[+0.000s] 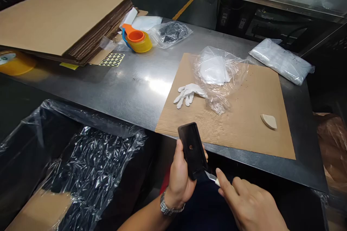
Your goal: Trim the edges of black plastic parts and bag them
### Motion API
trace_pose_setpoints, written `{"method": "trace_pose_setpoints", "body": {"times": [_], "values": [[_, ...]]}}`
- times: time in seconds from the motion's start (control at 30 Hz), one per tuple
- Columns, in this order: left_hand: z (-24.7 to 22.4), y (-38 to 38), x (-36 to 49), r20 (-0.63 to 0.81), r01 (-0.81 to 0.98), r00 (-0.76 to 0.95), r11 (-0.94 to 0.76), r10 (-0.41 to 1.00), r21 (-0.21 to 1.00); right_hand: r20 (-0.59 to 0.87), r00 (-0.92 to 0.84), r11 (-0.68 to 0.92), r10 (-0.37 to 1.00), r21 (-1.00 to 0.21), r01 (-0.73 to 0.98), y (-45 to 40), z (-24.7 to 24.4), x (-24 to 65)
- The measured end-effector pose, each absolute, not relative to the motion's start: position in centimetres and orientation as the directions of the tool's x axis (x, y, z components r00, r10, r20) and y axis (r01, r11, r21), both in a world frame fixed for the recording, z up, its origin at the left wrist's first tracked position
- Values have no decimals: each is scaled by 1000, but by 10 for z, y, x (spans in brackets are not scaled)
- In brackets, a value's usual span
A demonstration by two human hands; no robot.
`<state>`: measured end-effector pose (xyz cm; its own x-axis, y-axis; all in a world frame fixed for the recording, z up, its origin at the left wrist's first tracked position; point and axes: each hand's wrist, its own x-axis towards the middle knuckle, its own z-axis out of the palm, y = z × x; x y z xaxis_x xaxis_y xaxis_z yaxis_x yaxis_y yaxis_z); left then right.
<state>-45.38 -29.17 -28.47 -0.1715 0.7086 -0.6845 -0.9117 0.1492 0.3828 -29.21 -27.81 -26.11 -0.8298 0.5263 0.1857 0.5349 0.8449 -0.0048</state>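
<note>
My left hand (182, 177) is wrapped round a black rectangular plastic case (192, 148), tilted upright in front of the table edge. A small round hole shows in the middle of its hollow face. In my right hand (248, 196) is a craft knife (212, 177) with a white handle, the index finger stretched along it. Its blade points at the lower right corner of the case; whether it touches cannot be made out. Beyond them, a white glove (189, 94) and a clear plastic bag (217, 70) with white contents lie on a cardboard sheet (244, 130).
A stack of cardboard (62, 18) fills the table's left end, beside a tape dispenser (137, 39) and a sticker sheet (112, 60). A wedge-shaped tan piece (269, 121) lies at right, a wrapped white packet (282, 60) behind. A bin lined with plastic (89, 166) stands lower left.
</note>
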Motion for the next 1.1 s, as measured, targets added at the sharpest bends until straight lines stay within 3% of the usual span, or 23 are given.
{"method": "trace_pose_setpoints", "body": {"times": [0.4, 0.63, 0.87, 1.1], "values": [[-289, -290, -451, -689, -878, -220, 167, 691, 448, 113, -840, 846, 531, -8, 534, -276, -263, -288], [-292, -290, -452, -699, -864, -196, 216, 688, 455, 123, -835, 835, 536, 71, 546, -278, -265, -286], [-291, -291, -455, -728, -848, -151, 291, 668, 442, 182, -819, 838, 544, -77, 539, -272, -265, -284], [-293, -291, -455, -699, -825, -132, 312, 703, 470, 78, -819, 822, 568, -103, 560, -277, -270, -286]]}}
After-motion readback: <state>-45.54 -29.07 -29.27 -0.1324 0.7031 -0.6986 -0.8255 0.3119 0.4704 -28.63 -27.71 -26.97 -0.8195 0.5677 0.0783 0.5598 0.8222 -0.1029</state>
